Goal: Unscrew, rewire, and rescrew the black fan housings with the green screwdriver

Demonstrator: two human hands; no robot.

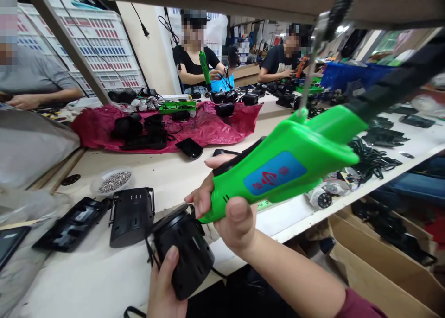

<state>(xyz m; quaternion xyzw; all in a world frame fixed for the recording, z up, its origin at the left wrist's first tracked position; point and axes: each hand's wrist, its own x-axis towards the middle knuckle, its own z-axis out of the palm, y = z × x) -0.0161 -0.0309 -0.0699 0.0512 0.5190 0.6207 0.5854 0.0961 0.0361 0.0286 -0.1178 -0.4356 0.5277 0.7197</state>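
My right hand is wrapped round a bright green power screwdriver with a blue label, which hangs from a cord and slants down to the left. Its lower end is at the top of a black rounded housing. My left hand grips that housing from below, thumb on its side. A thin black cable runs out beside the housing. Left of it, a similar black unit stands on the white table, next to a flat black panel.
A bowl of small screws stands behind the black units. Farther back lies a pink plastic sheet with black parts. Cables and motors lie at right, above an open cardboard box. Several people sit across the table.
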